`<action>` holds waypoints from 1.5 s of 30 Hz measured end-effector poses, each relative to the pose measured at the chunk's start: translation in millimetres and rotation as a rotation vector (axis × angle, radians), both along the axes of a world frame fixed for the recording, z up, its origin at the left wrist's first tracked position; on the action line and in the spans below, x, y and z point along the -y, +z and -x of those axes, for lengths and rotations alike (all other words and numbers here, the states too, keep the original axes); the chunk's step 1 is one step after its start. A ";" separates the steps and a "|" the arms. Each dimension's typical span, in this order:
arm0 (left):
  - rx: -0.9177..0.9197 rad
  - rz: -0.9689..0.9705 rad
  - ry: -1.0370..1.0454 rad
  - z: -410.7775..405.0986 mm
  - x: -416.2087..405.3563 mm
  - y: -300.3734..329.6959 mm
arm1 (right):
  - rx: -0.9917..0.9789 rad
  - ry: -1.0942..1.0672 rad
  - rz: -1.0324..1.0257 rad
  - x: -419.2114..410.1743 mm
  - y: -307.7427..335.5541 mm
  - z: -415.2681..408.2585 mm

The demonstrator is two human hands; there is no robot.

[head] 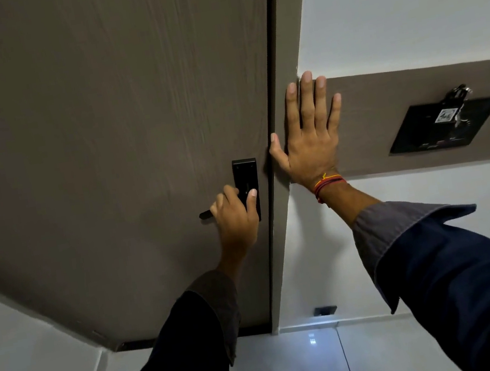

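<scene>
door [100, 128] shut against frame [284, 108], no gap

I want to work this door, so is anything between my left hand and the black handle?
Nothing visible. The left hand already grips the black handle on the door. The right hand lies flat on the frame beside it, thumb at the door's edge.

Black lever handle [205, 214] on grey-brown wood-grain door [97, 112], low at its right edge.
My left hand [235, 215] wraps the lever; only its left tip shows, roughly level, running from a black rectangular backplate [245, 174]. Door matte, grain vertical, meeting the matching grey-brown frame strip [280, 51] along a thin dark seam. My right hand [310, 142] lies flat there.
</scene>
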State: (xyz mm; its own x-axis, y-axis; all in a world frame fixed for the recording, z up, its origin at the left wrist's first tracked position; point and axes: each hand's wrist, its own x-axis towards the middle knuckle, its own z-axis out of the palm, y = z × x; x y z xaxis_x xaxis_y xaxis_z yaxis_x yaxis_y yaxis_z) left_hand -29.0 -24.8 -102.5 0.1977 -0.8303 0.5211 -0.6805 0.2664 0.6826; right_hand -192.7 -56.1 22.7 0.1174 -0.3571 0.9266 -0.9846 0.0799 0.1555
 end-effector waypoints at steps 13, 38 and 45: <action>-0.540 0.004 -0.006 22.5 -8.5 -11.2 | 0.000 -0.008 -0.010 -3.3 -2.3 2.7; 1.007 -0.359 0.212 -1.3 -73.7 45.9 | -0.008 0.230 -0.185 -29.2 1.2 18.7; 0.999 -0.513 0.293 22.6 -94.0 64.2 | -0.005 0.370 -0.275 -43.1 14.7 34.5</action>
State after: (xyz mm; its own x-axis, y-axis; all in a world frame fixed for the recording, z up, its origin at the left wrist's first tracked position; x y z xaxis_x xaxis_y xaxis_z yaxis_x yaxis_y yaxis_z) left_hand -51.6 69.2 -38.3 0.1076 -0.9797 0.1690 -0.9669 -0.1426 -0.2115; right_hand -227.2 -13.0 37.4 0.2876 -0.5227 0.8025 -0.9384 -0.3214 0.1270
